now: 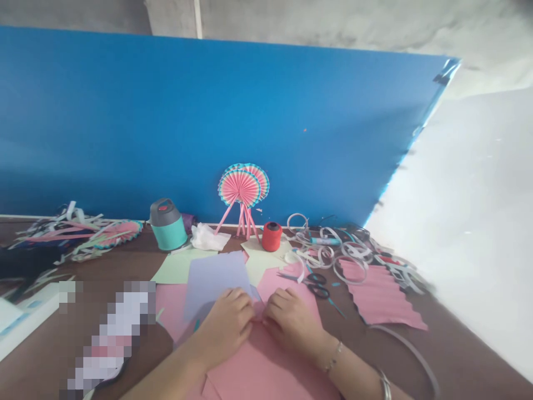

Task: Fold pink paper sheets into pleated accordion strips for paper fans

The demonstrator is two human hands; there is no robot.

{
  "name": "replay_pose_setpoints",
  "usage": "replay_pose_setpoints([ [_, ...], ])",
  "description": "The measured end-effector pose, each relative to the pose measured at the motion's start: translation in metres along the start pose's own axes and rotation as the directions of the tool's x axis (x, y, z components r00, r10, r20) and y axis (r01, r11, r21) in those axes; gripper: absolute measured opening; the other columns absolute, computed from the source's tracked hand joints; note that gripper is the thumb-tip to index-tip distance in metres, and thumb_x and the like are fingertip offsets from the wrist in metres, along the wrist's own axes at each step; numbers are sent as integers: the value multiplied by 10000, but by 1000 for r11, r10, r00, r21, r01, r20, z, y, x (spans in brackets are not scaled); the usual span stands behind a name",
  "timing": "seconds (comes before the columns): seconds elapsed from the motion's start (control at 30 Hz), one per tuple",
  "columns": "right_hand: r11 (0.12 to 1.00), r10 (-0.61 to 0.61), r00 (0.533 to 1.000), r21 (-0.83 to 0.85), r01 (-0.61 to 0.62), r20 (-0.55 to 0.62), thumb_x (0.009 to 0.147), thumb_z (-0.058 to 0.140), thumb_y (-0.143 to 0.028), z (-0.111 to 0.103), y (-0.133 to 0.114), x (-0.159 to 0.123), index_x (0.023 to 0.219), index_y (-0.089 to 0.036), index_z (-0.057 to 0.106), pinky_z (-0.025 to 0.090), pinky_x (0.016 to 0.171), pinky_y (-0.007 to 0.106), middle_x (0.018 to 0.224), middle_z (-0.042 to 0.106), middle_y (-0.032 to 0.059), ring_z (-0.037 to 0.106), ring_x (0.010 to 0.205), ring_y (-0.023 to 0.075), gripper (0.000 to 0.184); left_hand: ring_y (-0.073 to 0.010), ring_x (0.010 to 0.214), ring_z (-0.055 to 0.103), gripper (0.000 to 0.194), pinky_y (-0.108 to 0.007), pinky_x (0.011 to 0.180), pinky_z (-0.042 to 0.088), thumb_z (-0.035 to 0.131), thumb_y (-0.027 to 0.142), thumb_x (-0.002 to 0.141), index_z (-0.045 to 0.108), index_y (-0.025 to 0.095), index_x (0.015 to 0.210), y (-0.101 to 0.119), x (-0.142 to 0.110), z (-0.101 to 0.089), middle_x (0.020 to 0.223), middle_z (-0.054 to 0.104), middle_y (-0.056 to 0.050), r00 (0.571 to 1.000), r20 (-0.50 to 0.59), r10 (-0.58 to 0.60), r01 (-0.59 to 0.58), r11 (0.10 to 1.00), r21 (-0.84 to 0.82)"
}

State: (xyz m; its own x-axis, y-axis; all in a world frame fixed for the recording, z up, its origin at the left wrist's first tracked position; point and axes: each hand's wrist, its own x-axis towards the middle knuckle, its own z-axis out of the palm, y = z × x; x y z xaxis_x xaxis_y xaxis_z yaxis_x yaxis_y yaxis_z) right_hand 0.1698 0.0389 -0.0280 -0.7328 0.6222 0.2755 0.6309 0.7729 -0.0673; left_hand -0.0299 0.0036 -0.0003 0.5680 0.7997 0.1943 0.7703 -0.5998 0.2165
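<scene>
My left hand [228,325] and my right hand [291,321] lie side by side on a pink paper sheet [266,372] on the brown table [449,350]. Both hands have their fingers curled and pressed down on the pink paper's edge where they meet. A lavender paper sheet [216,278] lies just beyond my left hand. Black-handled scissors [317,284] lie to the right of my right hand.
Pink-and-teal folded paper fans [244,186] lean on the blue board [208,122]. A red thread spool [271,236], teal bottle [167,225], white tissue [208,238], green sheet [177,266], pleated pink paper [385,300] and curled paper strips [345,250] surround the work area.
</scene>
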Motion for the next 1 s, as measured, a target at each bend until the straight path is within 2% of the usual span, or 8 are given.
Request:
replay_pose_setpoints([
  [0.1, 1000, -1, 997, 30, -1, 74, 836, 559, -170, -9, -1, -3, 818, -203, 643, 260, 676, 310, 817, 591, 22, 465, 806, 171, 93, -197, 843, 480, 241, -331, 728, 358, 435, 83, 895, 628, 177, 785, 0, -2, 4, 840, 582, -41, 998, 55, 0, -2, 999, 43],
  [0.23, 1000, 23, 988, 16, -26, 153, 819, 554, -135, -22, 0, -8, 914, -230, 668, 246, 672, 320, 869, 595, 38, 467, 828, 187, 176, -221, 831, 479, 250, -347, 705, 357, 433, 44, 876, 640, 164, 805, 1, -5, 2, 829, 583, -58, 995, 100, -14, 4, 996, 95],
  [0.37, 999, 44, 982, -26, -39, 181, 825, 529, -111, -26, 1, -8, 983, -225, 660, 235, 647, 325, 855, 602, 51, 467, 799, 192, 235, -226, 816, 490, 263, -339, 677, 357, 421, 27, 870, 631, 158, 782, 2, -7, -7, 864, 582, -66, 987, 116, -115, 95, 981, 167],
  [0.47, 997, 47, 985, -76, -35, 167, 821, 517, -90, -24, 2, -5, 914, -169, 654, 245, 656, 331, 826, 612, 64, 468, 768, 191, 183, -225, 813, 501, 281, -334, 675, 359, 394, 19, 875, 620, 166, 796, 1, -7, -9, 849, 582, -62, 979, 109, -174, 153, 972, 180],
  [0.6, 990, 79, 990, -123, -64, 120, 827, 514, -84, -21, 2, -4, 819, -175, 651, 254, 678, 333, 866, 621, 64, 481, 813, 203, 165, -217, 799, 515, 289, -329, 679, 363, 370, 18, 879, 605, 176, 829, -1, -6, -8, 834, 586, -50, 981, 85, -174, 162, 979, 126],
  [0.8, 987, 143, 964, -110, -121, 223, 833, 504, -93, -23, 1, -5, 839, -165, 659, 268, 692, 331, 827, 629, 71, 503, 783, 195, 171, -213, 789, 523, 312, -329, 691, 381, 367, -8, 848, 619, 170, 802, 1, -4, -9, 813, 603, -55, 969, 130, -211, 194, 972, 131],
  [1.0, 979, 201, 940, -102, -179, 275, 861, 471, -103, -33, 1, -2, 847, -166, 658, 269, 737, 334, 890, 623, 75, 499, 862, 201, 199, -209, 835, 542, 327, -333, 744, 402, 352, 15, 859, 638, 169, 819, -2, -2, -8, 860, 620, -59, 957, 141, -254, 241, 965, 102],
])
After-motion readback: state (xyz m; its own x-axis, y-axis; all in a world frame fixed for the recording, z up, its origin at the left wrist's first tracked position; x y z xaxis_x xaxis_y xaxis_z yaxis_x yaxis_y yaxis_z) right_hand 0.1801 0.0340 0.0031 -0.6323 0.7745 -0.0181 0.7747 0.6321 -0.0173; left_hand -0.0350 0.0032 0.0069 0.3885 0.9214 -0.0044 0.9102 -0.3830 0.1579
